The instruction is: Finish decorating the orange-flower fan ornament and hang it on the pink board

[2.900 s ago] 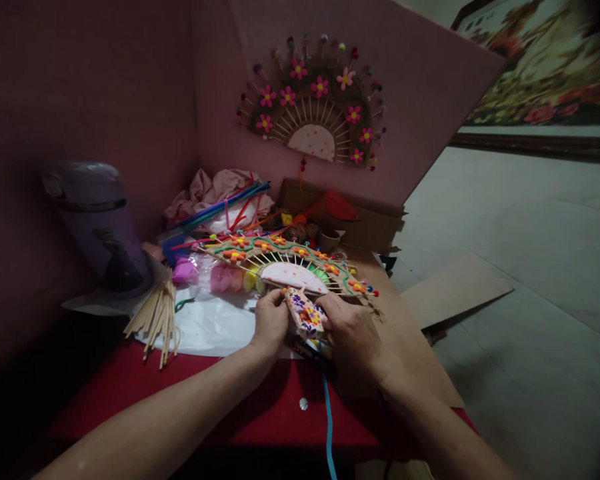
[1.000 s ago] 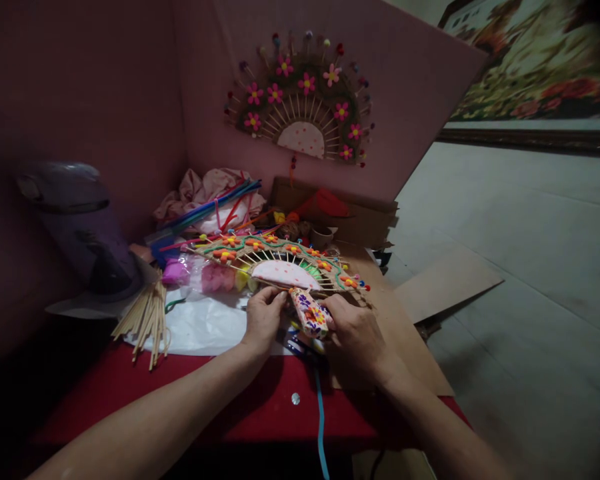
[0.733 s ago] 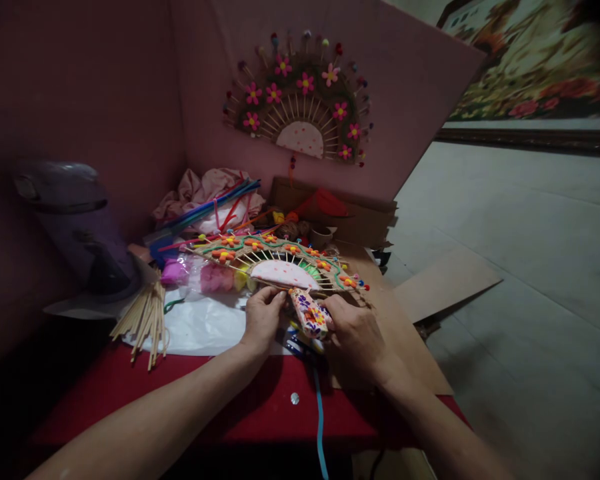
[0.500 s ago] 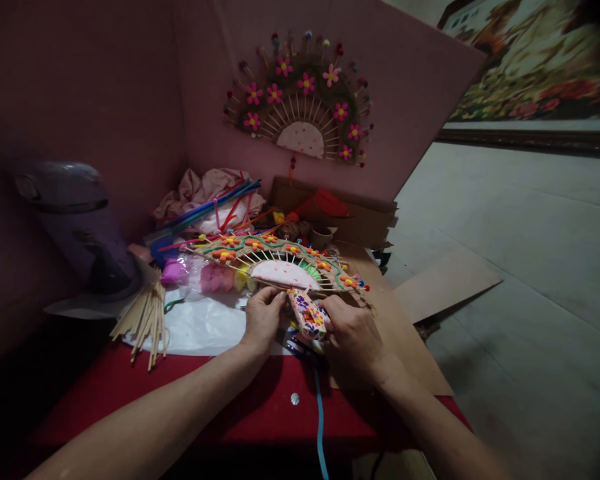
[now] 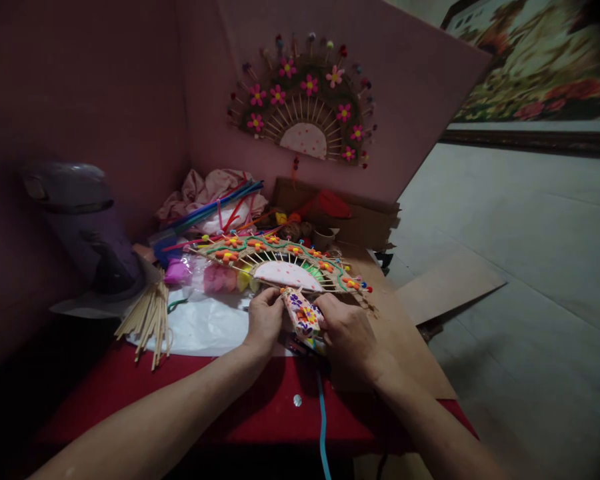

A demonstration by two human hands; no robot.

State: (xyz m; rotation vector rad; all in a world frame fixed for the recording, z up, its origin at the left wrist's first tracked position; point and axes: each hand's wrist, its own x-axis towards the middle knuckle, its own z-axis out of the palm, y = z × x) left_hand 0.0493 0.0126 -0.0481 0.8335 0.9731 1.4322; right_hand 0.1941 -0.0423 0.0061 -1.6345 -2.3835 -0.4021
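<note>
My right hand (image 5: 349, 333) is closed around a white tool with a purple and yellow flower pattern (image 5: 303, 315); it looks like a glue gun, its tip pointing up and left. Close to that tip, my left hand (image 5: 265, 321) pinches thumb and fingers together; what is between them is too small to make out. Just beyond both hands lies a half-round fan ornament (image 5: 286, 275) with a dotted pale centre, thin sticks, orange flowers and a green wavy line. Beneath the hands are dark items, partly hidden, and a blue strip (image 5: 323, 420) hanging over the table edge.
Thin wooden sticks (image 5: 147, 320) lie left on white plastic (image 5: 210, 328). A purple flask (image 5: 87, 227) stands behind them. Bags of coloured material (image 5: 220, 277) and pipe cleaners (image 5: 220, 203) are piled behind. Cardboard (image 5: 405, 333) covers the right side. A similar fan (image 5: 304, 140) hangs on a panel.
The floral tool has shifted slightly left and up, its tip now nearer my left fingers. The whole view has moved a little; both hands keep their closed grips.
</note>
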